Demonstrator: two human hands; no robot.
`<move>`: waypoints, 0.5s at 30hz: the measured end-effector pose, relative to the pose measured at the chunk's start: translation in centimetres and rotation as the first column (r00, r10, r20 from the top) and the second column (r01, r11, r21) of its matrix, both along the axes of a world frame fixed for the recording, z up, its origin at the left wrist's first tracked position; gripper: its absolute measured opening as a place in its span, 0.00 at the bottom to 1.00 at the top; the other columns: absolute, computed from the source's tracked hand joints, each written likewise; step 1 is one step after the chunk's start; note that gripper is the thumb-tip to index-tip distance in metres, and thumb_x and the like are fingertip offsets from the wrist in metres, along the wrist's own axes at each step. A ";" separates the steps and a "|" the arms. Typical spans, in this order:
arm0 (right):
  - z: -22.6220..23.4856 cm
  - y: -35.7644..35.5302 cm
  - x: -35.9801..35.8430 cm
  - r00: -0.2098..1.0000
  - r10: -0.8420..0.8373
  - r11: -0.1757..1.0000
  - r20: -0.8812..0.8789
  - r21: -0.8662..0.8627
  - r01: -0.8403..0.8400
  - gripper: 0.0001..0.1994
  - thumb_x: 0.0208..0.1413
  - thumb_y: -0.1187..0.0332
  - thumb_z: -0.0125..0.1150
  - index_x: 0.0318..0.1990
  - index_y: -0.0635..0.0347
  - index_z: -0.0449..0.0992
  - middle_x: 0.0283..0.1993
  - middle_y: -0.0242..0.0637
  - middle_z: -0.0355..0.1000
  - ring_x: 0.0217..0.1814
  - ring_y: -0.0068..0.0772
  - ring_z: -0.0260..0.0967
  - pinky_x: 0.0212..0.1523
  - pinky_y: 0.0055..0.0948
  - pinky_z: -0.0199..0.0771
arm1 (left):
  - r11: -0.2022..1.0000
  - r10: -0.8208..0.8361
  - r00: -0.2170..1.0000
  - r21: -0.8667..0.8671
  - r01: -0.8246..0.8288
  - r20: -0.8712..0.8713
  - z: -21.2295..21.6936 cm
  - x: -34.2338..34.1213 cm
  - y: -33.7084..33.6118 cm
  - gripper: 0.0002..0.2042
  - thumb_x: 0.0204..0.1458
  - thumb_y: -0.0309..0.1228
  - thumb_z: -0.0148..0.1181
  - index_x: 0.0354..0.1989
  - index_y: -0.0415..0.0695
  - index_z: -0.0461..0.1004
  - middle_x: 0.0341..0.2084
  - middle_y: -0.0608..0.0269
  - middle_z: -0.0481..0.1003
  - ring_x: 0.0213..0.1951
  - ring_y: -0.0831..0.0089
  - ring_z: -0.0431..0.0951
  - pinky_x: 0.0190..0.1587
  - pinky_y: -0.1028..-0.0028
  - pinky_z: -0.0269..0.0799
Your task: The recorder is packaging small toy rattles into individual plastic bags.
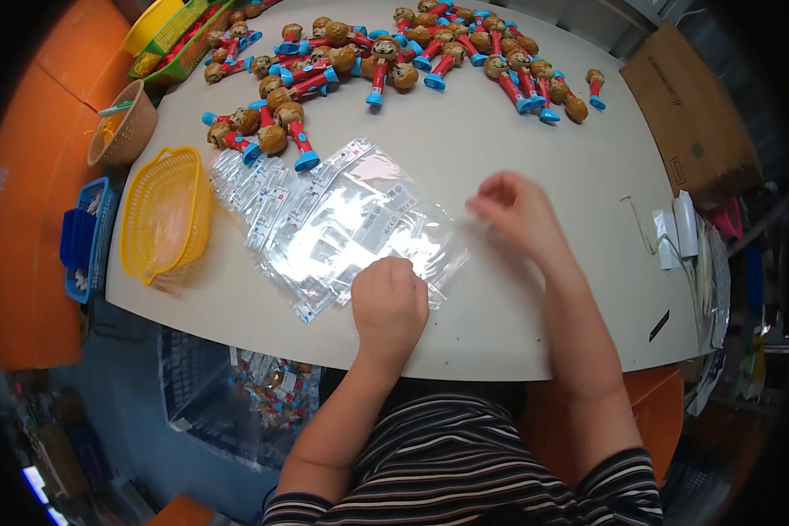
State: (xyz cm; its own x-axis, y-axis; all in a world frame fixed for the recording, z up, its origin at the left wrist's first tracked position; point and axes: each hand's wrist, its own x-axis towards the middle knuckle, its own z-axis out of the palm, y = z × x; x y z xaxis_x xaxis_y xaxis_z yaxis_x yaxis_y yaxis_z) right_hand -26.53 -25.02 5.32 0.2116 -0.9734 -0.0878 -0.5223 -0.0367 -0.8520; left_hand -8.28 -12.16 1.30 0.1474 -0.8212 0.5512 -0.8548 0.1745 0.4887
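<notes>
Down at the near edge, the left hand (388, 302) rests curled, fingers together, on the spread pile of clear plastic zip bags (342, 228). Just right, the right hand (513, 210) pinches one bag's edge, fingers closed on it. Beyond lie red-and-blue monkey-headed toy sticks (386, 57) on the white table (517, 140), with a yellow plastic basket (162, 215) at left.

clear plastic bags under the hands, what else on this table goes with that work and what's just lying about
In hand:
- clear plastic bags, left hand pressing on them
- right hand pinching a bag's edge
- toy figures heaped at the far edge

Lying about:
- yellow basket
- blue basket
- woven basket
- cardboard box
- white items at the table's right edge
</notes>
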 end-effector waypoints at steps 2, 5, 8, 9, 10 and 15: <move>1.3 -4.8 0.1 0.906 -0.234 0.928 -0.353 -0.360 0.100 0.17 0.53 0.66 0.68 0.47 0.63 0.74 0.41 0.42 0.77 0.43 0.38 0.75 0.46 0.33 0.75 | 0.992 -0.107 0.994 0.076 0.104 0.037 -1.0 -0.3 -0.3 0.07 0.43 0.20 0.61 0.32 0.40 0.72 0.28 0.55 0.72 0.32 0.56 0.73 0.35 0.61 0.67; -1.9 -12.7 -2.0 0.770 -0.453 0.678 -0.448 -0.735 -0.028 0.22 0.53 0.64 0.67 0.54 0.59 0.70 0.52 0.49 0.72 0.51 0.50 0.71 0.54 0.42 0.72 | 0.994 -0.094 0.994 0.065 0.090 0.061 -0.9 -1.5 -0.3 0.07 0.43 0.20 0.61 0.31 0.40 0.72 0.29 0.56 0.72 0.34 0.57 0.73 0.36 0.61 0.67; -4.0 -15.8 -3.1 0.619 -0.463 0.774 -0.634 -0.629 -0.066 0.23 0.53 0.65 0.66 0.56 0.58 0.69 0.52 0.48 0.71 0.51 0.50 0.70 0.54 0.44 0.73 | 0.997 -0.079 0.996 0.009 0.079 0.043 -1.0 -1.3 -0.5 0.07 0.43 0.21 0.62 0.31 0.41 0.72 0.29 0.57 0.72 0.34 0.57 0.73 0.36 0.61 0.67; -4.5 -16.1 -3.6 0.618 -0.466 0.772 -0.633 -0.632 -0.065 0.23 0.53 0.65 0.66 0.56 0.58 0.69 0.52 0.48 0.71 0.51 0.50 0.70 0.54 0.44 0.73 | 0.997 -0.081 0.996 0.005 0.081 0.043 -1.0 -1.2 -0.6 0.07 0.43 0.21 0.62 0.31 0.41 0.72 0.29 0.57 0.72 0.34 0.57 0.73 0.36 0.61 0.67; -4.9 -16.3 -4.2 0.625 -0.475 0.778 -0.620 -0.627 -0.031 0.22 0.53 0.65 0.65 0.55 0.58 0.70 0.50 0.47 0.72 0.49 0.51 0.71 0.52 0.43 0.73 | 0.996 -0.080 0.996 -0.024 0.081 0.031 -1.1 -1.1 -0.7 0.08 0.41 0.21 0.62 0.31 0.42 0.72 0.29 0.58 0.71 0.34 0.59 0.73 0.35 0.63 0.67; -1.3 -9.2 -2.7 0.958 -0.271 0.957 -0.095 -0.134 0.257 0.15 0.58 0.65 0.58 0.50 0.61 0.72 0.38 0.42 0.74 0.37 0.36 0.73 0.39 0.32 0.76 | 0.998 -0.049 0.999 -0.025 0.049 -0.009 -0.9 0.0 -0.8 0.09 0.40 0.21 0.63 0.30 0.43 0.72 0.28 0.59 0.69 0.33 0.60 0.72 0.35 0.64 0.66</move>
State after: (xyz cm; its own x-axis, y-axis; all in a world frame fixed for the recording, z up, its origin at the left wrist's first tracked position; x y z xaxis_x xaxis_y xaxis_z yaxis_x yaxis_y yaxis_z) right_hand -29.19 -34.25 4.06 -0.0586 -0.9980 0.0239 -0.6178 0.0175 -0.7861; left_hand -8.31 -12.91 0.37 0.1127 -0.8139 0.5700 -0.8401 0.2283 0.4920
